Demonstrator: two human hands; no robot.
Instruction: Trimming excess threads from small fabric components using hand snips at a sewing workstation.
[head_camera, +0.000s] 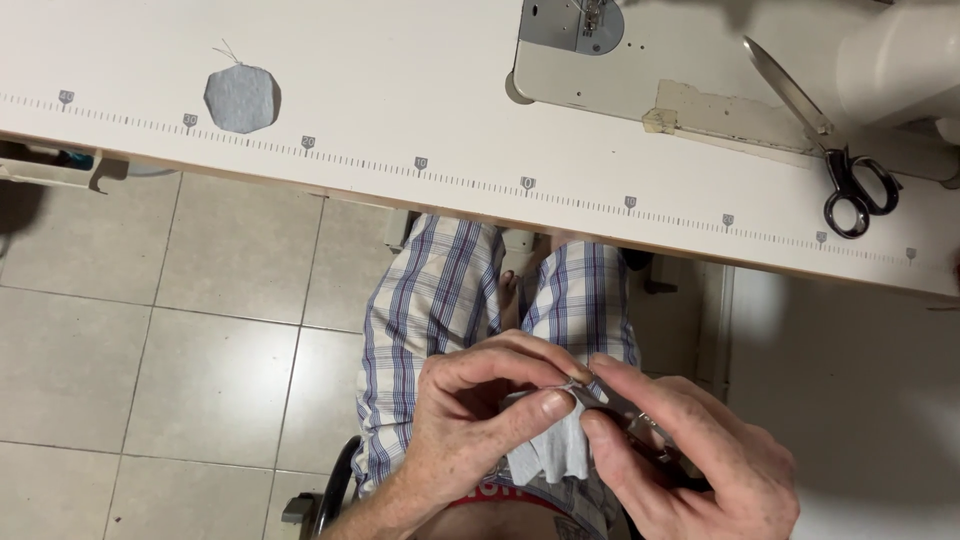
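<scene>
1. Looking down from head height, the person's two hands meet low in the view, over a lap in blue, white and red plaid shorts (440, 300).
2. Pinching with thumb and fingers, the left hand (470, 420) is closed on the upper edge of a small piece of pale grey fabric (548, 445), which hangs down between both hands.
3. Touching the same edge from the other side, the right hand (680, 450) has its thumb and forefinger pressed together on the fabric; a small metal object shows under its fingers, too hidden to name.
4. Above the lap runs a white counter (400, 100) with a printed measuring scale along its near edge.
5. A round grey fabric patch (242, 98) with a loose thread lies on the counter at upper left, well apart from the hands.
6. The base of a white sewing machine (660, 70) sits at upper right, with its metal needle plate (572, 25) at the top edge.
7. Black-handled scissors (825, 140) lie closed on the counter just beside the machine, blades pointing up and left.
8. Beige floor tiles (200, 350) fill the left side, below the counter.
</scene>
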